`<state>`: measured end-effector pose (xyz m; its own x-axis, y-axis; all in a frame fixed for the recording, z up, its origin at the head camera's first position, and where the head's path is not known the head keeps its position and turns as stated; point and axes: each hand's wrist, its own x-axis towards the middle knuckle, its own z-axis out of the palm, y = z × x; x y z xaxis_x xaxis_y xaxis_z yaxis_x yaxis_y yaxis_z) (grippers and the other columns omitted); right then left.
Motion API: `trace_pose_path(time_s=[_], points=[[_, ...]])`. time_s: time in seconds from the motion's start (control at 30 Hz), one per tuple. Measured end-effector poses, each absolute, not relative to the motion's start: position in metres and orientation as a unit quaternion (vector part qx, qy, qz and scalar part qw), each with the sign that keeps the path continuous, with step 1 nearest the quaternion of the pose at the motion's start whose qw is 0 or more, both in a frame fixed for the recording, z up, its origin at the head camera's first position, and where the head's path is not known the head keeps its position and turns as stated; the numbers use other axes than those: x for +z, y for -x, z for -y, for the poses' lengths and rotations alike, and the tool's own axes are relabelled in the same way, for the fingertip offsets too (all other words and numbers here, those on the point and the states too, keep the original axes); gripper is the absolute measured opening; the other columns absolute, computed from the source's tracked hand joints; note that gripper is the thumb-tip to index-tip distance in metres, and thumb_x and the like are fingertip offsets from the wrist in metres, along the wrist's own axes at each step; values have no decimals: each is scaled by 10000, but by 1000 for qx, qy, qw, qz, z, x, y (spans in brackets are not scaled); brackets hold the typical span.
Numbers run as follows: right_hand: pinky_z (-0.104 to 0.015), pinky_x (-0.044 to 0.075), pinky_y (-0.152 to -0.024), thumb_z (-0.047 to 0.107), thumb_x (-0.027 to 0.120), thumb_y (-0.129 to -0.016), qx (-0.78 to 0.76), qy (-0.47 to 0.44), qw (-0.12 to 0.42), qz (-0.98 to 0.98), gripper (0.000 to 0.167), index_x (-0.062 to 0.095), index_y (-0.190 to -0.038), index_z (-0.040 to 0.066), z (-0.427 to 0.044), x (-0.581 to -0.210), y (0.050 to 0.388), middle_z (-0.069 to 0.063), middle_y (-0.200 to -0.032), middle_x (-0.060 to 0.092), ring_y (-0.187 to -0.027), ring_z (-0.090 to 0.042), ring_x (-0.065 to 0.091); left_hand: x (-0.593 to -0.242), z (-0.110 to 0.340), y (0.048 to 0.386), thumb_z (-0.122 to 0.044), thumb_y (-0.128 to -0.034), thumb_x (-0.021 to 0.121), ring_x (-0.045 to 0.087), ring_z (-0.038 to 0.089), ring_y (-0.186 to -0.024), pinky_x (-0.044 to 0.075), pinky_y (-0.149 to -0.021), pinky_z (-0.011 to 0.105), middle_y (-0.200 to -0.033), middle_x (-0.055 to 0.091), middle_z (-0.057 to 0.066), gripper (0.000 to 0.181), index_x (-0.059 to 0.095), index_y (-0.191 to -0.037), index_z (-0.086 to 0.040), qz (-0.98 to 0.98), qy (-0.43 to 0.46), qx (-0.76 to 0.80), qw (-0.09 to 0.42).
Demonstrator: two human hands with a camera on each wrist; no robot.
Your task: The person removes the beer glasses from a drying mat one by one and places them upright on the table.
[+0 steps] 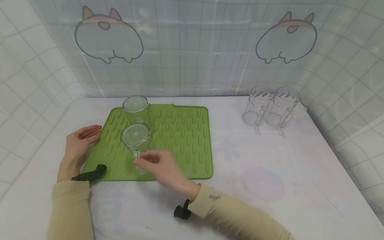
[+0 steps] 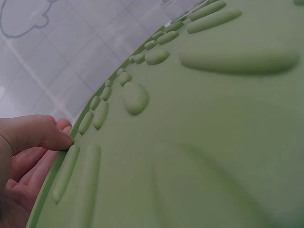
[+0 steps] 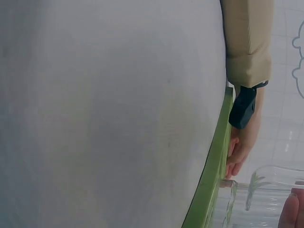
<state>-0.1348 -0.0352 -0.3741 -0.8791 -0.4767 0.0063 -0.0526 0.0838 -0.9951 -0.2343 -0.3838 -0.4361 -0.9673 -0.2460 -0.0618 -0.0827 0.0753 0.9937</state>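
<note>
Two clear glass mugs stand upside down on a green ridged mat [image 1: 187, 145]. With thumb and fingers my right hand [image 1: 165, 167] pinches the handle of the nearer glass mug [image 1: 135, 136]; its handle faces me. The farther glass mug [image 1: 135, 108] is just behind it. At the mat's left edge lies my left hand [image 1: 79, 141], fingers loosely extended. In the left wrist view its thumb [image 2: 57, 139] touches the mat's rim. The right wrist view catches only a right fingertip [image 3: 289, 212] beside the glass.
Two more clear glass mugs, one [image 1: 258, 106] next to the other [image 1: 282, 107], stand mouth up at the back right of the white-covered table [image 1: 239, 213]. Tile-patterned sheets [image 1: 196, 44] close off the back and both sides.
</note>
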Motion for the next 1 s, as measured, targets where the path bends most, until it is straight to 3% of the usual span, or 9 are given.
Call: trace_pose_path(time_s=[0.5,1.0], points=[[-177,548,-873,268,672,-970,-665,183,165,-705,203,738,-1123,151,39,-377,134,80,-1056,746,-979,7,666,-438,387,235,-9,-905,714,681,-57,-954,540,-835,74,-1047,729,-164,541,515,-1404,49,740,-91,-663,69],[-161,529,-931,243,608,-1008,-670,206,178,-691,253,711,-1170,78,41,-383,135,67,-1052,753,-995,27,665,-436,385,233,-31,-904,724,679,-56,-950,534,-822,59,-1041,723,-155,551,512,-1404,55,734,-95,-669,66]])
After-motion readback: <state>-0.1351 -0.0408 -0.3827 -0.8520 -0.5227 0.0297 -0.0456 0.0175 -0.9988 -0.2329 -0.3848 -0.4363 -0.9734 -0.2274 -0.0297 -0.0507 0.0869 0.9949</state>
